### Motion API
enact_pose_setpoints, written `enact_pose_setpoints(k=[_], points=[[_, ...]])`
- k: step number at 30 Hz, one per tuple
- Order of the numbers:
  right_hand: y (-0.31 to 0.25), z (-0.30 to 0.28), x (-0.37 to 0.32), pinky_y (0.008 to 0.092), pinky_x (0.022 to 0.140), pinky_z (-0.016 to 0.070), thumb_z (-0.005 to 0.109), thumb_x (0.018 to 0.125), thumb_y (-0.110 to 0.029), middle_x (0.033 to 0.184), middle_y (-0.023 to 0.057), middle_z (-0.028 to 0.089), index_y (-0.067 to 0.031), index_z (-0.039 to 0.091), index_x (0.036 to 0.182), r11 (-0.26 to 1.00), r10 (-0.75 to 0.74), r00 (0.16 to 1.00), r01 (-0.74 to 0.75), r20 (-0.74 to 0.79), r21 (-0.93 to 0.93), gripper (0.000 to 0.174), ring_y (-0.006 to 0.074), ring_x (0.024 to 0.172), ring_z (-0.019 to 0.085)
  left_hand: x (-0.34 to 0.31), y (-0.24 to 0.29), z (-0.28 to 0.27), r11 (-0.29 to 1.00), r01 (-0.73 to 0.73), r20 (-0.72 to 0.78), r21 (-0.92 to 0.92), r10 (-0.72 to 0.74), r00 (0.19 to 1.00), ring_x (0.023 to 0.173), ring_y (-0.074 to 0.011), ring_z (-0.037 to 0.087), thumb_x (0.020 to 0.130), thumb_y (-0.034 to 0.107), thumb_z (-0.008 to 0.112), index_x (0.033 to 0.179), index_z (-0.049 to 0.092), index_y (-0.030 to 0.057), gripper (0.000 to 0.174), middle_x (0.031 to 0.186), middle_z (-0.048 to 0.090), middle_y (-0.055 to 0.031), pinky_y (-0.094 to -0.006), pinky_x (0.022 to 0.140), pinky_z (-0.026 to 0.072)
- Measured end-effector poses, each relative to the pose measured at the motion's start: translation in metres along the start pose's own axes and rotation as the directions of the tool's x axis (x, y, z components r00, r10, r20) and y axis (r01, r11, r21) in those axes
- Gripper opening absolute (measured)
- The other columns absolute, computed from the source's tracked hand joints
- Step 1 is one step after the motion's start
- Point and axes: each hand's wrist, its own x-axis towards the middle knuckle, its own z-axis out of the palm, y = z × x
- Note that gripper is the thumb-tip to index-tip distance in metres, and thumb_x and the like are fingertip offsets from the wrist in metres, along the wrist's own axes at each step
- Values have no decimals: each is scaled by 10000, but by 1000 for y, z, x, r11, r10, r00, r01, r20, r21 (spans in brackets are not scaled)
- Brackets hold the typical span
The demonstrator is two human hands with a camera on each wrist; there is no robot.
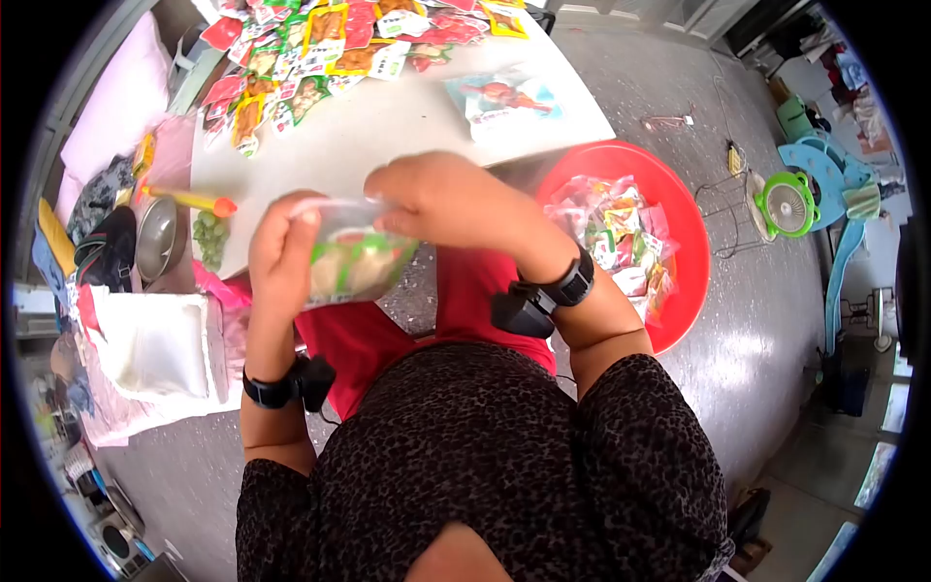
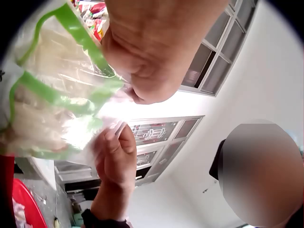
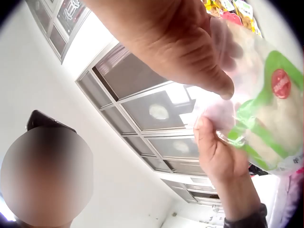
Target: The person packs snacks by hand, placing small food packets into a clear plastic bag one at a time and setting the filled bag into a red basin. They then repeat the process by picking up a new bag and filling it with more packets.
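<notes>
A clear plastic bag (image 1: 354, 267) with green printing and pale contents hangs between both hands, above the lap. At its upper left edge, my left hand (image 1: 281, 247) grips the plastic with the thumb on the near side. My right hand (image 1: 441, 199) pinches the upper right edge, its wrist bent over. In the left wrist view the bag (image 2: 57, 90) shows green bands and a shiny surface. A red oval label marks the bag (image 3: 280, 118) in the right wrist view, where the thumb of my right hand (image 3: 175, 42) lies along the top edge.
Many small food packets (image 1: 325, 48) cover the far part of the white table (image 1: 320, 160). A blue-and-white bag (image 1: 504, 102) lies near its right corner. Right of the legs stands a red basin (image 1: 689, 252) holding packets. Green grapes (image 1: 209, 238) and a white foam box (image 1: 160, 344) are at left.
</notes>
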Motion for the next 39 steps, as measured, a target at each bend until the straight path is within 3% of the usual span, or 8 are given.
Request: enact_pose_setpoints(k=[9, 15, 21, 24, 28, 32, 35, 39], points=[[-1, -36, -80, 382, 566, 382, 496, 714, -108, 666, 150, 498, -25, 489, 734, 980, 140, 989, -131, -52, 147, 86, 325, 644, 490, -10, -9, 25, 986, 104, 253, -131, -68, 965, 750, -82, 478, 817, 101, 444, 871, 504, -9, 136, 818, 529, -43, -213, 670, 377], [60, -75, -187, 213, 556, 383, 521, 741, -35, 671, -25, 489, -7, 525, 775, 689, 685, 728, -628, -42, 361, 44, 59, 636, 458, -35, -100, 23, 909, 401, 435, 116, -409, 802, 687, -66, 480, 792, 80, 474, 848, 508, 12, 95, 722, 519, -11, -211, 596, 393], [187, -68, -291, 259, 504, 402, 524, 727, -91, 607, 32, 507, -20, 511, 709, 375, 925, 325, -865, -196, 334, 74, 122, 548, 492, -66, -165, 9, 851, 453, 388, 266, -525, 758, 750, -95, 474, 771, 99, 498, 831, 510, 11, 107, 771, 517, -25, -223, 685, 392], [250, -72, -337, 286, 502, 401, 518, 711, -146, 610, 75, 533, -26, 516, 741, 302, 863, 302, -951, -404, -66, 123, 162, 552, 518, -69, -170, 6, 864, 463, 355, 198, -504, 788, 748, -94, 475, 769, 102, 498, 839, 512, 10, 116, 778, 520, -26, -220, 678, 391], [258, -68, -313, 421, 610, 418, 409, 747, -226, 759, 200, 550, -57, 529, 815, 120, 769, 216, -973, -601, -196, 219, 366, 744, 530, -73, -174, 7, 853, 501, 327, 146, -519, 790, 739, -93, 478, 764, 113, 503, 859, 517, 11, 140, 777, 528, -30, -220, 659, 391], [272, -25, -291, 429, 654, 423, 386, 764, -198, 779, 216, 549, -49, 532, 841, 183, 799, 269, -961, -538, -209, 223, 382, 750, 528, -74, -170, 7, 848, 522, 307, 88, -522, 796, 735, -92, 477, 760, 100, 504, 850, 518, 10, 127, 770, 527, -27, -219, 653, 392], [268, 11, -268, 388, 646, 432, 427, 740, -134, 777, 207, 551, -42, 541, 810, 427, 707, 487, -872, -513, -239, 162, 352, 748, 537, -67, -159, 6, 851, 484, 314, 205, -526, 791, 765, -94, 472, 771, 98, 500, 836, 520, 13, 108, 787, 516, -19, -212, 694, 387], [235, 46, -223, 356, 619, 424, 468, 709, -72, 712, 181, 550, -3, 536, 769, 631, 648, 589, -770, -482, -93, 113, 302, 680, 538, -68, -152, -3, 872, 483, 216, 74, -487, 846, 716, -87, 473, 771, 99, 503, 820, 527, 8, 106, 755, 521, -26, -215, 633, 392]])
